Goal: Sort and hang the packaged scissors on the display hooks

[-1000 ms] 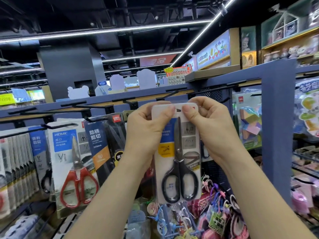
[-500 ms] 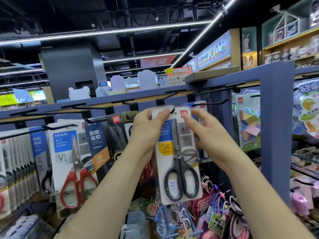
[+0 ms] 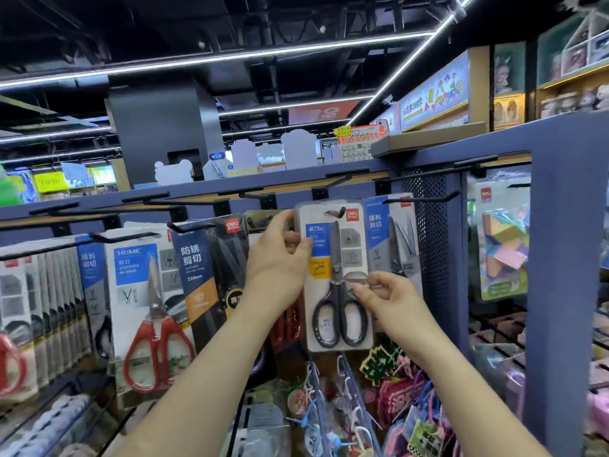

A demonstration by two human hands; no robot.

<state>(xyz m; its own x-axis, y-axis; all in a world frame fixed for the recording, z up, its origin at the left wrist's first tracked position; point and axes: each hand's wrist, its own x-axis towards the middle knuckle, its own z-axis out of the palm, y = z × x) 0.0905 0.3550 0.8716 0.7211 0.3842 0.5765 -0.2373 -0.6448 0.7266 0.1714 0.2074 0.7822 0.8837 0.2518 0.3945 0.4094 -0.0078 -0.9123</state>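
A white blister pack of black-handled scissors (image 3: 336, 285) hangs upright in the display row, with a black hook tip (image 3: 336, 212) showing through its hang hole. My left hand (image 3: 280, 262) pinches the pack's upper left edge between thumb and fingers. Lower down, my right hand (image 3: 392, 301) pinches its right edge beside the scissor pivot. Other hung packs flank it: a dark pack (image 3: 211, 275) and a red-handled pair (image 3: 155, 311) on the left, a grey pack (image 3: 397, 245) on the right.
Several bare black hooks (image 3: 418, 199) jut from the blue rail above. A thick blue upright post (image 3: 560, 275) stands right of my right hand, with a pastel block pack (image 3: 502, 245) behind it. Colourful keychains (image 3: 395, 400) hang below. Several grey packs (image 3: 36, 308) fill the far left.
The scissors pack moved away from me and onto the hook. My right hand slid from the top corner down the right edge; my left hand shifted to the left edge.
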